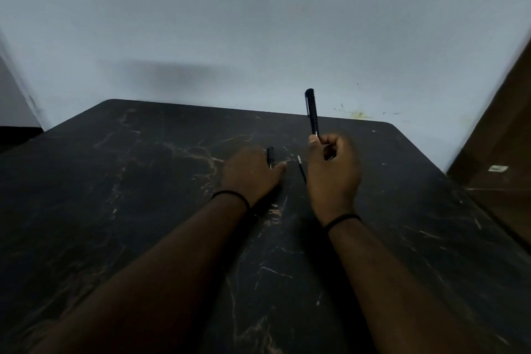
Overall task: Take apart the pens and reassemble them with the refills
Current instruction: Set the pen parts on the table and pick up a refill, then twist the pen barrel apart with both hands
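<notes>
Head view shows the right hand (333, 169) raised above the table, its fingers curled round the lower end of a black capped pen (311, 112), which stands nearly upright with the clip end at the top. Held this way, the barrel's lower end sits inside the fist, probably so that the other hand can bring a part up to it or twist it. The left hand (250, 174) lies low on the dark marbled table (115, 181), palm down, fingers reaching forward to a short black pen piece (270, 156) at its fingertips; whether it pinches the piece or only touches it cannot be told, as the frame is dim and slightly blurred there. Between the two hands, a thin refill (301, 169) with a pale tip lies flat on the table, just beside the right hand, within easy reach for insertion. Both wrists wear a thin dark band. Behind the table rises a pale wall (258, 23).
</notes>
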`<move>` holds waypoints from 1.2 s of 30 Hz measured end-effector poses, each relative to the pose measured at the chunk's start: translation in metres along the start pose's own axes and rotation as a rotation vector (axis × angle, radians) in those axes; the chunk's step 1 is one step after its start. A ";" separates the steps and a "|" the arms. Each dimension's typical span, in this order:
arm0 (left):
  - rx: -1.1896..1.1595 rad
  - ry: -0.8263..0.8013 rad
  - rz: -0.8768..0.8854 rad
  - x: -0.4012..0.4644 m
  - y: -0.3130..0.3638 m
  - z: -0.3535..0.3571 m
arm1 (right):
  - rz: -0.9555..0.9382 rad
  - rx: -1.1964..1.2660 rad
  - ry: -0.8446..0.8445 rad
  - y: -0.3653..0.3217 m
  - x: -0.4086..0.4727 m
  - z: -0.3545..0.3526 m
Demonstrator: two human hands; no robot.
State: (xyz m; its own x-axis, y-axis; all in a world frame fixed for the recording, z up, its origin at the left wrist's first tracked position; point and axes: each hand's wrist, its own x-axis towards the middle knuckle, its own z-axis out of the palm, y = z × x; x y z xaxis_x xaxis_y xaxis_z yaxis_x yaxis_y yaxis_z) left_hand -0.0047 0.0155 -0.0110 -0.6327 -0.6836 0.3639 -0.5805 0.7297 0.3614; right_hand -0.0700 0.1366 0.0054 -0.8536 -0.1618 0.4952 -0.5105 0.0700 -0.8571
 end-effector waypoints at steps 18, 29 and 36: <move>-0.699 0.533 -0.439 0.016 -0.049 -0.026 | -0.096 -0.594 -0.487 -0.011 -0.025 0.033; -0.808 0.547 -0.426 0.013 -0.043 -0.028 | -0.128 -0.720 -0.490 -0.013 -0.022 0.053; -0.803 0.542 -0.407 0.012 -0.042 -0.030 | -0.164 -0.739 -0.502 -0.012 -0.020 0.060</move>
State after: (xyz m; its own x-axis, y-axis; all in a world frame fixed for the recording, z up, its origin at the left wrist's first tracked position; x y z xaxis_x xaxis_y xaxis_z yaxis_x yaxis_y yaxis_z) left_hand 0.0273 -0.0238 0.0039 -0.0369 -0.9356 0.3511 -0.0622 0.3528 0.9336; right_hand -0.0402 0.0797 -0.0027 -0.7071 -0.6232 0.3341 -0.7058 0.5942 -0.3856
